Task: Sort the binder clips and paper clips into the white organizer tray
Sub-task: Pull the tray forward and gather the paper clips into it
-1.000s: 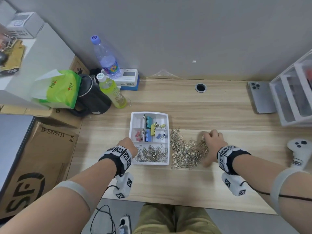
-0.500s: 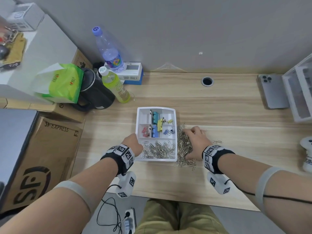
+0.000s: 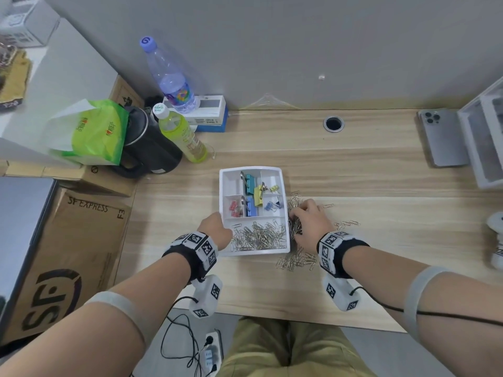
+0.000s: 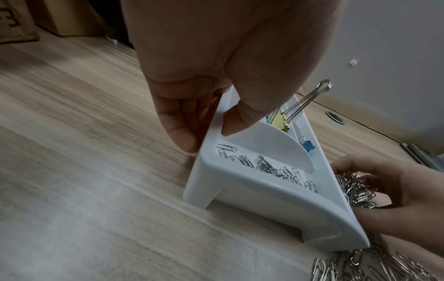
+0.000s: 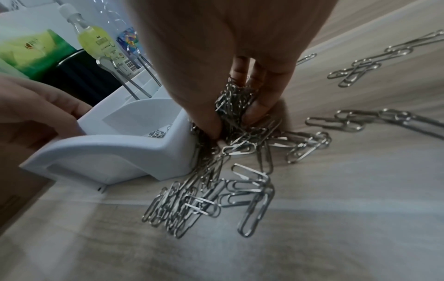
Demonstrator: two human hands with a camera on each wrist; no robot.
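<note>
The white organizer tray [image 3: 258, 251] sits mid-desk. Its back compartments hold teal [image 3: 249, 184], yellow [image 3: 258, 196] and blue [image 3: 252, 210] binder clips plus small red ones [image 3: 235, 209]. Silver paper clips [image 3: 258, 235] fill the front compartment. My left hand [image 3: 216, 227] grips the tray's left wall [image 4: 264, 205], thumb inside and fingers outside [image 4: 182, 136]. My right hand [image 3: 307, 221] is pressed against the tray's right wall and pinches a bunch of paper clips [image 5: 234, 98]. Loose paper clips [image 3: 296, 261] lie by the tray's front right corner, with more to the right [image 3: 346, 223].
At the back left stand a clear bottle [image 3: 170, 77], a yellow-green bottle [image 3: 181, 136], a black kettle [image 3: 148, 146] and a green packet [image 3: 95, 131]. A phone [image 3: 442, 138] and white drawer unit [image 3: 487, 137] are at the back right. A white controller [image 3: 496, 240] lies at the right edge.
My right hand swept the paper clip pile leftward up against the tray's right wall and closed on a bunch. My left hand stayed on the tray's left wall.
</note>
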